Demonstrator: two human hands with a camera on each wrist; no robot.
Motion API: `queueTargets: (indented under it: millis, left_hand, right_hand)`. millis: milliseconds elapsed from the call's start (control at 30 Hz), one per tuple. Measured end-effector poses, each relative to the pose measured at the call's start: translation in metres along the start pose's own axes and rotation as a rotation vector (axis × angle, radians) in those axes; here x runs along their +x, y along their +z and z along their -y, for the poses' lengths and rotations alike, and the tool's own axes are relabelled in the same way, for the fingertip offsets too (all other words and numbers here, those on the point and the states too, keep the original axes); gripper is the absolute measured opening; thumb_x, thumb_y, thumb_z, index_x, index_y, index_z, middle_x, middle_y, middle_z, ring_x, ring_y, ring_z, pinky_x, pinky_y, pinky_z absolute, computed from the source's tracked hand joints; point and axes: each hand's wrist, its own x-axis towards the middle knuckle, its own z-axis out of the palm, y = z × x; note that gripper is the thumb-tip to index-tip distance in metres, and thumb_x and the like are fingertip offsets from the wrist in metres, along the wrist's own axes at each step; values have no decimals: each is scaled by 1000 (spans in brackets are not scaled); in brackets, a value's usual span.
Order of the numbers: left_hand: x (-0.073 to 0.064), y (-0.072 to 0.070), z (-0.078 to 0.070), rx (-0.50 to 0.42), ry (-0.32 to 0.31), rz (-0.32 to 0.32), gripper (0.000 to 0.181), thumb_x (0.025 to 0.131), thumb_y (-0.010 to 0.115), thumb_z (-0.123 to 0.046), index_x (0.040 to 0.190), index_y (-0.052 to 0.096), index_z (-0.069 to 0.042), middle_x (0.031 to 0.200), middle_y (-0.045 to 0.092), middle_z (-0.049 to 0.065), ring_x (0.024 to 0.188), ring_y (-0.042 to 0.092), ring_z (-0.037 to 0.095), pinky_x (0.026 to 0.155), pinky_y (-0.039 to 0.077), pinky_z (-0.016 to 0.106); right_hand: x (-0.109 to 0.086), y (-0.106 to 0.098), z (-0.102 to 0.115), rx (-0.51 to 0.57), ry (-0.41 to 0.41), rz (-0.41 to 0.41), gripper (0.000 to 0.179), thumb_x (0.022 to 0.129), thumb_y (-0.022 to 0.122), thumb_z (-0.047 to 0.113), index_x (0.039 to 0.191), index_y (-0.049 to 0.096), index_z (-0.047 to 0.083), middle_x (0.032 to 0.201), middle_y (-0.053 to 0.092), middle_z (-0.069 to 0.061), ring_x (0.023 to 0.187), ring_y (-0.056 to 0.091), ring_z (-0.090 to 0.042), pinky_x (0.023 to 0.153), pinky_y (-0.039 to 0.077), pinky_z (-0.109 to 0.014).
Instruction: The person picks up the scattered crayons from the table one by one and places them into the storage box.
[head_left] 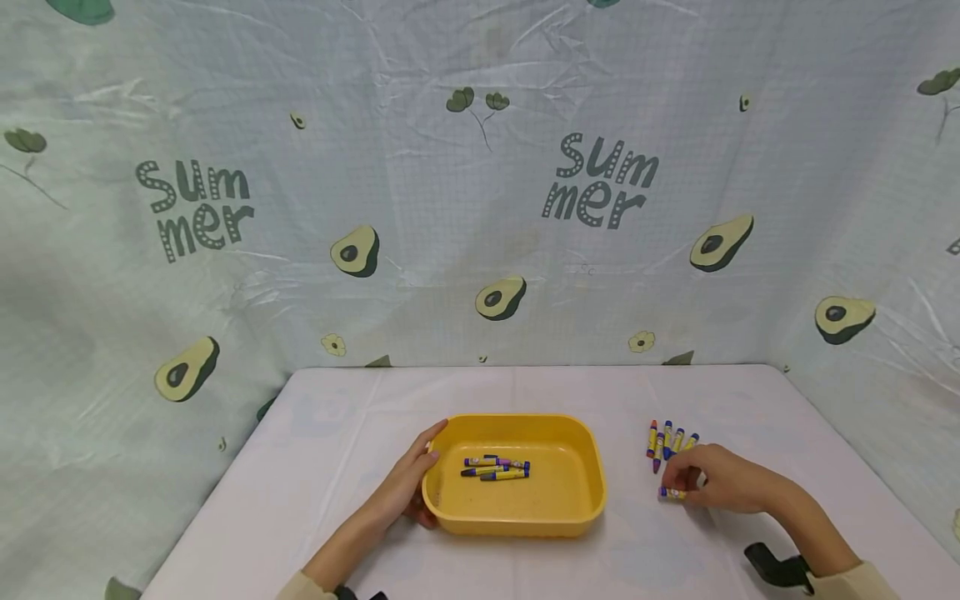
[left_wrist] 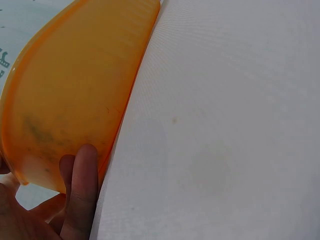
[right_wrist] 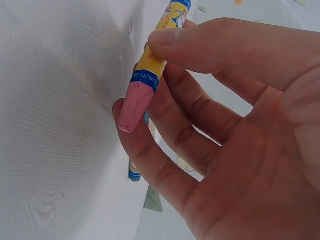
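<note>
In the head view, my left hand (head_left: 405, 482) grips the left end of a yellow plastic tray (head_left: 517, 527), thumb at the rim. Fingers (left_wrist: 85, 175) lie against the tray's outer wall in the left wrist view. Inside the tray, several oil pastels (head_left: 495, 472) in yellow and blue wrappers lie in a small group. My right hand (head_left: 723, 479), to the right of the tray, pinches a pink oil pastel (right_wrist: 137, 102) between thumb and fingers. Its pink tip points away from the thumb. Just beyond that hand lies a loose cluster of oil pastels (head_left: 667, 437), partly hidden by it.
A white cloth covers the table (head_left: 360, 425). Behind and at both sides hangs a pale curtain (head_left: 420, 192) printed with avocados and "summer". A black strap piece (head_left: 776, 568) sits at the right wrist.
</note>
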Motion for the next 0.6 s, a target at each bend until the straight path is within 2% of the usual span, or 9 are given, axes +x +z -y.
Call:
queueTargets:
  millis: [233, 467, 600]
  left_hand:
    - [1, 1, 1, 0, 9, 0, 47, 103, 35, -44, 148, 21, -47, 124, 55, 23, 50, 58, 19, 49, 58, 43]
    - [0, 1, 0, -2, 2, 8, 47, 104, 32, -44, 148, 19, -48, 103, 62, 21, 50, 59, 19, 50, 58, 41]
    - [0, 1, 0, 1, 3, 9, 47, 104, 32, -44, 149, 18, -48, 101, 63, 20, 51, 59, 19, 50, 58, 41]
  right_hand:
    - [-2, -1, 0, 2, -23, -17, 15, 84, 70, 10, 95, 67, 20, 86, 61, 7, 77, 53, -2, 65, 50, -20]
    - [0, 1, -2, -25, -55, -53, 13, 85, 71, 16, 96, 67, 21, 86, 62, 9, 76, 53, 0, 64, 49, -20]
    - [0, 0, -2, -17, -61, -63, 15, 85, 70, 14, 97, 67, 21, 87, 62, 8, 77, 53, 0, 63, 49, -21]
